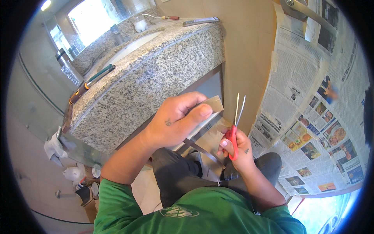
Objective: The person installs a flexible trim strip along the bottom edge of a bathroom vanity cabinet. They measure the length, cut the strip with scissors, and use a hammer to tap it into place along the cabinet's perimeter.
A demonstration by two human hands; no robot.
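My left hand [175,117] is closed round a flat rectangular block [212,104] with a beige-grey face, its thumb pressed along the top. A paler side with small dark marks shows under the thumb; its exact kind is unclear. A dark brown strip [204,153] runs below it; I cannot tell whether the two are joined. To the right, my right hand [239,150] grips a pair of scissors [233,142] by the red handles. Their blades point up and stand slightly apart, just right of the block and not touching it.
A speckled granite counter [148,74] with a sink fills the upper left. On it lie a screwdriver-like tool [91,84] and a phone-like flat object [200,22]. Newspaper [304,117] covers the door-like panel at right, with a metal handle [311,15]. Cans and a box [90,208] sit lower left.
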